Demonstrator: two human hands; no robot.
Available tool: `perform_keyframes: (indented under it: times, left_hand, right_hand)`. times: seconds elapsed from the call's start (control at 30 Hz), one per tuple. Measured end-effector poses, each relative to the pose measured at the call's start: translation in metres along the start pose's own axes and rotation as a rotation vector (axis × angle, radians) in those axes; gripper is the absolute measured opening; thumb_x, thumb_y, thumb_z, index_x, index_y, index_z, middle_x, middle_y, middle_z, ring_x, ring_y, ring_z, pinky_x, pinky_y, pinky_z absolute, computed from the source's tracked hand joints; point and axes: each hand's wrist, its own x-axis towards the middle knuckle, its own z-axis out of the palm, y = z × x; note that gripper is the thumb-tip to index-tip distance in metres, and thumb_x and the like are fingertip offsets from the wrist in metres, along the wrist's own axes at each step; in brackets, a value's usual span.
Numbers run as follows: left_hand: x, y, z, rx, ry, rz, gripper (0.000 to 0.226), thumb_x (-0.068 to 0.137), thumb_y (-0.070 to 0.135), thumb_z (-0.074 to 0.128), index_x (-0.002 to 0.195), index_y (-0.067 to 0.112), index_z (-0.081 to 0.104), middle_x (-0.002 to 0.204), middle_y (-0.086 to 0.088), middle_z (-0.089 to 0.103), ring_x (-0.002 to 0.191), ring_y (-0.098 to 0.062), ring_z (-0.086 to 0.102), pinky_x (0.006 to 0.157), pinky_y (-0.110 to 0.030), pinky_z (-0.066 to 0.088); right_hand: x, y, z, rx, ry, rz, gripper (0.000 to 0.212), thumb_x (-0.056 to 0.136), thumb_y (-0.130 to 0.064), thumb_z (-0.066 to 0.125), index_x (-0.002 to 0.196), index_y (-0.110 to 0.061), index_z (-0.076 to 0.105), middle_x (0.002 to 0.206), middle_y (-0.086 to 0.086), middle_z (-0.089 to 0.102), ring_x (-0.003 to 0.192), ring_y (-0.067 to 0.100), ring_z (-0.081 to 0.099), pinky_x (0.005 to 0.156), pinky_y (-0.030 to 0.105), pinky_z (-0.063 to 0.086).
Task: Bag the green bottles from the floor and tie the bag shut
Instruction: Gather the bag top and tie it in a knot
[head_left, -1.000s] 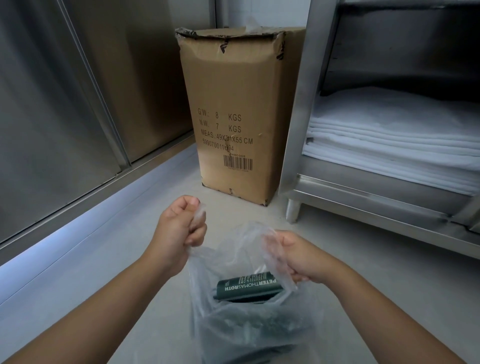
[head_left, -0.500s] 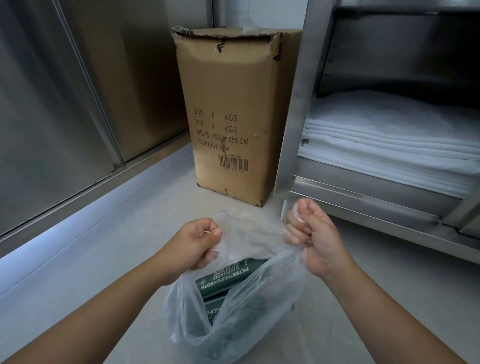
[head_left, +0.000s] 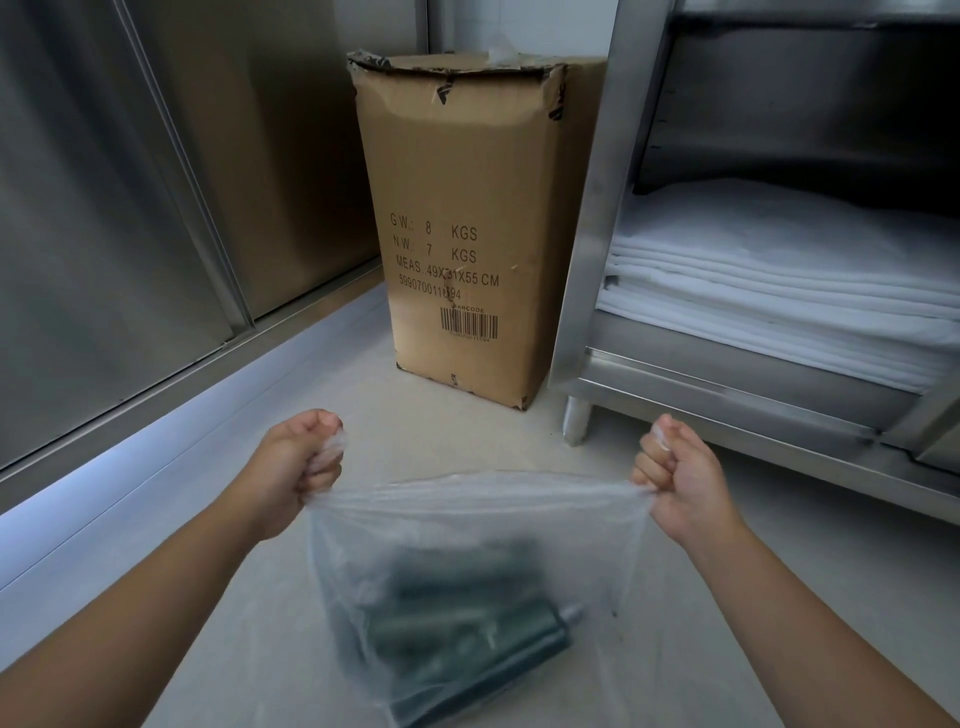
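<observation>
The bottles (head_left: 457, 623) lay on their sides in the bottom of the bag (head_left: 470, 519), dark green shapes blurred through the clear plastic. More than one showed, one with a pale cap pointing right, but they could not be counted. The bag hung low between the forearms; whether it touched the floor (head_left: 441, 431) could not be told. Its mouth was drawn out into a taut, nearly straight line, with the two sides lying flat together.

The left hand (head_left: 298, 457) was a fist with the bag's top corner bunched inside it. The right hand (head_left: 675, 467) was fisted the same way on the opposite corner, and the two were held well apart.

No bottle showed on the visible floor, so the bagging looked done. The tying looked barely begun: the corners were gathered as tails but not crossed, and there was no knot. What seemed left was to bring the tails together, cross them and knot them.

Beyond stood a box (head_left: 467, 234) beside a steel rack (head_left: 592, 208) holding folded white linen (head_left: 779, 280), with metal doors (head_left: 104, 208) to the left.
</observation>
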Motion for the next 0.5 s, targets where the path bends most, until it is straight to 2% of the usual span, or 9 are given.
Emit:
perform_keyframes:
  times: [0.13, 0.23, 0.3, 0.33, 0.4, 0.43, 0.5]
  left_hand:
    - [-0.001, -0.004, 0.005, 0.186, -0.039, -0.043, 0.031, 0.096, 0.012, 0.039, 0.066, 0.010, 0.040, 0.039, 0.007, 0.030, 0.032, -0.003, 0.020, 0.033, -0.009, 0.019]
    - [-0.001, -0.010, 0.004, 0.269, -0.020, -0.086, 0.029, 0.096, 0.014, 0.042, 0.067, 0.009, 0.041, 0.040, 0.006, 0.031, 0.032, -0.004, 0.021, 0.033, -0.009, 0.020]
    - [0.000, -0.013, -0.001, 0.281, 0.015, -0.114, 0.029, 0.096, 0.014, 0.042, 0.068, 0.009, 0.041, 0.040, 0.006, 0.032, 0.031, -0.004, 0.021, 0.033, -0.010, 0.020]
    - [0.000, -0.014, -0.003, 0.285, 0.025, -0.126, 0.028, 0.096, 0.014, 0.041, 0.068, 0.009, 0.041, 0.041, 0.005, 0.031, 0.032, -0.004, 0.021, 0.033, -0.010, 0.020]
    - [0.000, -0.016, -0.004, 0.287, 0.031, -0.144, 0.028, 0.096, 0.014, 0.041, 0.068, 0.010, 0.040, 0.043, 0.004, 0.030, 0.032, -0.005, 0.021, 0.033, -0.011, 0.018]
    - [0.001, -0.017, -0.004, 0.285, 0.031, -0.148, 0.028, 0.096, 0.014, 0.042, 0.068, 0.010, 0.040, 0.044, 0.003, 0.030, 0.033, -0.005, 0.021, 0.033, -0.011, 0.018]
    - [0.001, -0.017, -0.002, 0.274, 0.034, -0.143, 0.028, 0.095, 0.014, 0.043, 0.067, 0.010, 0.041, 0.044, 0.003, 0.030, 0.033, -0.005, 0.021, 0.034, -0.011, 0.019]
  right_hand:
    - [0.002, -0.003, -0.004, 0.078, 0.032, -0.027, 0.050, 0.096, -0.016, 0.033, 0.046, -0.022, 0.033, 0.034, -0.009, 0.022, 0.025, 0.001, 0.015, 0.035, 0.011, 0.034]
    - [-0.006, -0.007, -0.001, 0.051, -0.117, 0.111, 0.033, 0.072, -0.020, 0.053, 0.042, -0.021, 0.040, 0.047, -0.005, 0.008, 0.035, 0.008, 0.002, 0.025, 0.011, 0.022]
    - [-0.010, -0.006, 0.000, -0.054, -0.192, 0.185, 0.022, 0.060, -0.018, 0.059, 0.046, -0.020, 0.042, 0.047, -0.006, 0.008, 0.033, 0.008, 0.002, 0.028, 0.007, 0.017]
    - [-0.011, -0.005, -0.001, -0.111, -0.208, 0.209, 0.022, 0.065, -0.013, 0.056, 0.049, -0.019, 0.042, 0.043, -0.009, 0.011, 0.030, 0.005, 0.004, 0.030, 0.005, 0.017]
    - [-0.011, -0.001, -0.005, -0.260, -0.217, 0.248, 0.032, 0.085, -0.001, 0.037, 0.057, -0.017, 0.041, 0.036, -0.011, 0.022, 0.025, 0.000, 0.012, 0.035, 0.004, 0.017]
    - [-0.011, 0.000, -0.004, -0.339, -0.224, 0.259, 0.034, 0.091, -0.001, 0.030, 0.061, -0.015, 0.039, 0.035, -0.011, 0.025, 0.025, 0.000, 0.014, 0.036, 0.004, 0.017]
    - [-0.011, 0.002, -0.004, -0.430, -0.225, 0.256, 0.032, 0.096, -0.005, 0.029, 0.067, -0.015, 0.037, 0.036, -0.010, 0.026, 0.027, 0.001, 0.014, 0.039, 0.004, 0.017]
